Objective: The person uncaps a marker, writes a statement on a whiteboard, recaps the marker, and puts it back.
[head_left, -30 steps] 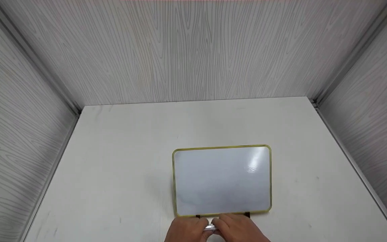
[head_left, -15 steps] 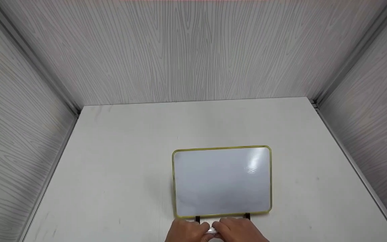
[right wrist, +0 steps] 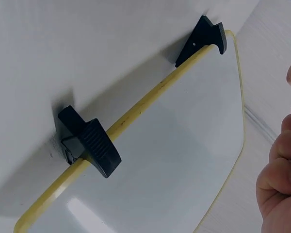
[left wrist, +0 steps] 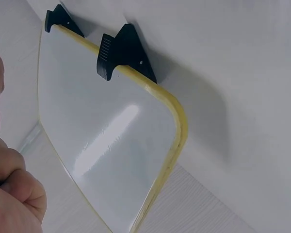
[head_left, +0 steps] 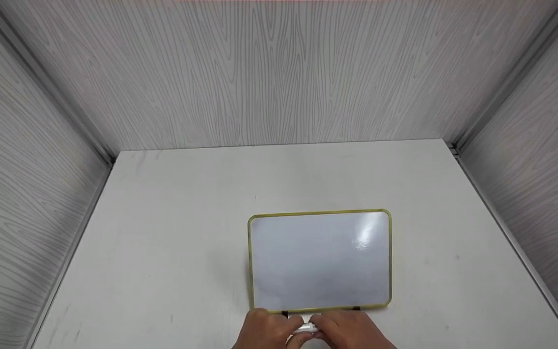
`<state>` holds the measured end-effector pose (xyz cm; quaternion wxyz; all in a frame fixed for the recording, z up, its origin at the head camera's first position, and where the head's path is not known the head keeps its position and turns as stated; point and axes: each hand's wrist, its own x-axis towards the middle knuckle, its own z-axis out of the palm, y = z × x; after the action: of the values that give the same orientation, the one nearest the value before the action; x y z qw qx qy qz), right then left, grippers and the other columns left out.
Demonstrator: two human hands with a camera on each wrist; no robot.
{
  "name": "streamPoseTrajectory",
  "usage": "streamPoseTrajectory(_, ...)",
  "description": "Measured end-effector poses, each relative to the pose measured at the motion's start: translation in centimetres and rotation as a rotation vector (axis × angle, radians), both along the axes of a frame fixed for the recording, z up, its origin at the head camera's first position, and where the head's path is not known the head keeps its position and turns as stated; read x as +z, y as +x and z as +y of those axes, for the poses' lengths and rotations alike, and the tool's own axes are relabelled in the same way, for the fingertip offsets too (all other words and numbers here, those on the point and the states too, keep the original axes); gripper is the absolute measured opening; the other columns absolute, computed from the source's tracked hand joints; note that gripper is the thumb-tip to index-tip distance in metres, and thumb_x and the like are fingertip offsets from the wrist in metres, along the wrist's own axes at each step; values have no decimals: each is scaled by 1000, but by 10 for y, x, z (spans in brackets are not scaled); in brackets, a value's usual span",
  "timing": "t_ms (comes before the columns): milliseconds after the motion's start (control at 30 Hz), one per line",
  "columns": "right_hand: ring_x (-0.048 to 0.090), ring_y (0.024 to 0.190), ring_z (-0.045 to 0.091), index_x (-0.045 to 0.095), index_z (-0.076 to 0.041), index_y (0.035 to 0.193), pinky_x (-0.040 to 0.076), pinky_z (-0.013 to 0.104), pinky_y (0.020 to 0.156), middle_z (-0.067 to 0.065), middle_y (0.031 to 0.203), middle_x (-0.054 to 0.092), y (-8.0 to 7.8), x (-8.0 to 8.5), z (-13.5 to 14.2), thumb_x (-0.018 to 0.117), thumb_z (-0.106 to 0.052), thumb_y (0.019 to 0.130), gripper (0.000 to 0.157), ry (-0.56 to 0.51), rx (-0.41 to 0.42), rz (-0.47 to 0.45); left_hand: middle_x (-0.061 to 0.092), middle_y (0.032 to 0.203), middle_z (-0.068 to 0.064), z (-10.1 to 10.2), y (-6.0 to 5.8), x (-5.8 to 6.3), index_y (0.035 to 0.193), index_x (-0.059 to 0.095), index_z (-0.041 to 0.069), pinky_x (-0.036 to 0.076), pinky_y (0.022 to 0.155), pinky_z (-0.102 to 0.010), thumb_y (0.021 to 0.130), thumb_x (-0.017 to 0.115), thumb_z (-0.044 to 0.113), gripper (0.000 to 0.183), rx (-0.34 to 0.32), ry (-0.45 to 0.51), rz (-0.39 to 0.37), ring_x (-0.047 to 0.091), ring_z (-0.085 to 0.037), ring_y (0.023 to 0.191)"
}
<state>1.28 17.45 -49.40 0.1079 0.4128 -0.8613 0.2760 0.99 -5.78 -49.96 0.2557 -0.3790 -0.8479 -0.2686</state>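
Observation:
In the head view, my left hand (head_left: 265,330) and right hand (head_left: 350,330) meet at the bottom, each with curled fingers pinching a slim white marker (head_left: 306,328). Only a short stretch of its barrel shows between them; the rest is hidden by the fingers. Just beyond the hands stands a small whiteboard (head_left: 320,261) with a yellow frame and a blank surface. In the left wrist view my left hand (left wrist: 14,187) is at the left edge, apart from the board. The right wrist view has my right hand (right wrist: 283,182) at its right edge.
Black feet, such as this near one (left wrist: 128,53) and this ridged one (right wrist: 94,145), hold the board's lower edge. It stands on a white tabletop (head_left: 172,232). Grey wood-grain panels rise at the back (head_left: 279,72), left (head_left: 27,169) and right (head_left: 540,160).
Both hands dipped slightly toward the bottom edge, then rose a little toward the board. The left hand's knuckles now sit higher. The whiteboard has stayed in place.

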Motion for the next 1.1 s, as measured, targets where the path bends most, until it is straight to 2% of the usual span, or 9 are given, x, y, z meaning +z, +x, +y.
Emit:
streamPoseTrajectory(133,55,72,-3,68,-19,117,43,9,66,-13,89,66,-4,2,5,73,-23,100,18,-53,43,-35,31,44,10,-1,-1,2,68,54,23,4,48,-15,89,78,47,41,6,-12,-7,-1,7,56)
streamPoseTrajectory(233,58,74,-2,69,-17,120,45,9,67,-10,91,69,-8,2,10,73,-21,99,21,-122,86,-97,33,45,10,-3,0,2,69,53,23,5,48,-15,87,80,49,41,14,-14,-29,0,6,55)
streamPoseTrajectory(467,50,69,-5,71,-12,116,44,11,59,-5,83,65,-10,2,18,76,-12,96,21,-296,107,-344,41,48,12,-5,2,1,76,62,23,12,46,-12,94,74,48,33,-16,60,-103,9,7,50)
streamPoseTrajectory(600,52,69,-3,73,-7,116,48,19,57,3,85,68,-7,3,19,74,0,94,23,-475,113,-522,35,47,11,-5,2,0,73,61,23,11,46,-11,95,72,50,37,-43,121,-112,8,7,49)
streamPoseTrajectory(733,60,77,3,74,-4,115,54,25,64,11,93,73,-4,9,18,74,6,92,24,-632,76,-687,32,46,11,-3,1,0,67,57,23,12,46,-11,95,74,50,42,-62,164,-128,8,9,49)
streamPoseTrajectory(833,63,79,6,73,3,109,56,26,67,13,96,75,-2,16,17,79,2,90,20,-681,-22,-764,37,45,12,0,0,1,65,58,24,15,44,-9,93,75,49,41,-73,200,-165,12,11,48)
streamPoseTrajectory(933,64,79,9,69,11,107,56,25,68,11,96,74,0,23,15,81,-2,89,26,-721,-105,-864,45,47,14,2,1,2,67,63,24,19,44,-7,92,77,48,37,-82,220,-210,20,13,46)
streamPoseTrajectory(1033,66,83,10,67,13,109,56,26,72,6,98,74,1,27,13,79,-2,91,27,-764,-92,-978,51,49,15,4,2,3,74,72,25,21,44,-6,92,79,42,26,-99,231,-239,26,14,45)
streamPoseTrajectory(1100,67,85,10,68,12,113,56,26,74,4,100,74,1,26,11,76,-1,94,24,-805,-20,-1050,51,49,15,6,2,3,79,74,25,22,44,-6,94,79,39,20,-111,238,-233,28,13,44)
